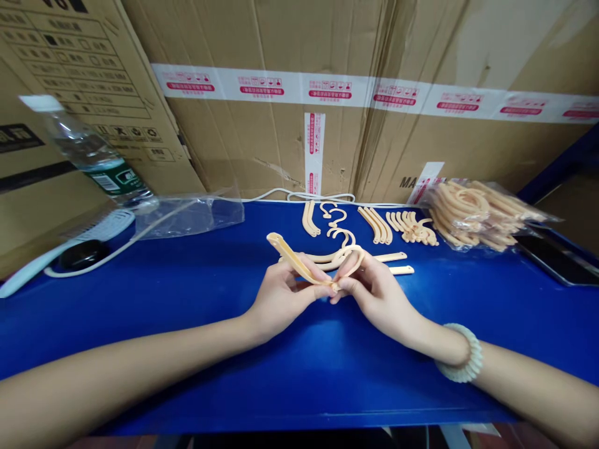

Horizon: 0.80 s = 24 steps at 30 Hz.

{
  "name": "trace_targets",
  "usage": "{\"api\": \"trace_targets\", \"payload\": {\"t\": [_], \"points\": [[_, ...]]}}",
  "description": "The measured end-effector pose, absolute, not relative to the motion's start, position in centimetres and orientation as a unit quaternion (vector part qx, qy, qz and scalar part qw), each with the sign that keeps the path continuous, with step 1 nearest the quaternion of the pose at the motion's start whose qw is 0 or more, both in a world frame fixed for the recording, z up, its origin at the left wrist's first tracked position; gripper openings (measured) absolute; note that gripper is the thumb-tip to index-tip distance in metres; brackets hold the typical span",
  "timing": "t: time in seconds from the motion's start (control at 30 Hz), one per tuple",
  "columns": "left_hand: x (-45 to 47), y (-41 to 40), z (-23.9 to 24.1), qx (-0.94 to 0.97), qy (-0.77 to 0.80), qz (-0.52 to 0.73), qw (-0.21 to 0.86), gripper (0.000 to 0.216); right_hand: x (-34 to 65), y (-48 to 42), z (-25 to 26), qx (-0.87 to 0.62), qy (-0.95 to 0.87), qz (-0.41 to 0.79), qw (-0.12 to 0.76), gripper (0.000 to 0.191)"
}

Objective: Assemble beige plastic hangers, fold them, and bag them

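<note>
Over the blue table, my left hand [285,290] is closed on a beige plastic hanger arm [291,257], its free end pointing up and left. My right hand [369,287] pinches a beige hanger hook [352,252], whose curve rises above the fingers. Both sets of fingertips meet where the arm's end and the hook's base come together; the fingers partly hide that joint. Just behind my hands lie more hanger arms [393,257]. Farther back are loose hooks [337,215], a pair of arms [309,218] and a row of arms [375,226].
A pile of small hooks [412,227] and a clear bag of hanger parts [477,212] lie at the right, near a dark phone [559,255]. At the left are a water bottle [100,159], a pale hairbrush [70,246] and a plastic bag [196,215]. Cardboard boxes [262,143] stand behind.
</note>
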<state>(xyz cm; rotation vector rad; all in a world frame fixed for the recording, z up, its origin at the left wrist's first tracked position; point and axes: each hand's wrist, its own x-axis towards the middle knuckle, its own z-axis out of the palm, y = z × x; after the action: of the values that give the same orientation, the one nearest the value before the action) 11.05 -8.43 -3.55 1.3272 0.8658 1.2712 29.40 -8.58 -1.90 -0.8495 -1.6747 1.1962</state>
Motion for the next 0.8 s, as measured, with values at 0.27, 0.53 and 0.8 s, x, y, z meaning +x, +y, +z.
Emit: {"api": "trace_targets", "payload": {"t": [0.27, 0.53, 0.8], "points": [[11.2, -9.2, -3.5, 0.584, 0.365, 0.532, 0.492, 0.012, 29.6, -8.5, -2.4, -0.316, -0.721, 0.418, 0.453, 0.012], [11.2, -7.8, -3.9, 0.553, 0.378, 0.535, 0.514, 0.023, 29.6, -7.9, -2.0, -0.353, -0.720, 0.364, 0.475, 0.021], [11.5, -7.7, -3.6, 0.561, 0.365, 0.483, 0.565, 0.024, 30.0, -7.6, -1.5, -0.350, -0.666, 0.472, 0.459, 0.026]]}}
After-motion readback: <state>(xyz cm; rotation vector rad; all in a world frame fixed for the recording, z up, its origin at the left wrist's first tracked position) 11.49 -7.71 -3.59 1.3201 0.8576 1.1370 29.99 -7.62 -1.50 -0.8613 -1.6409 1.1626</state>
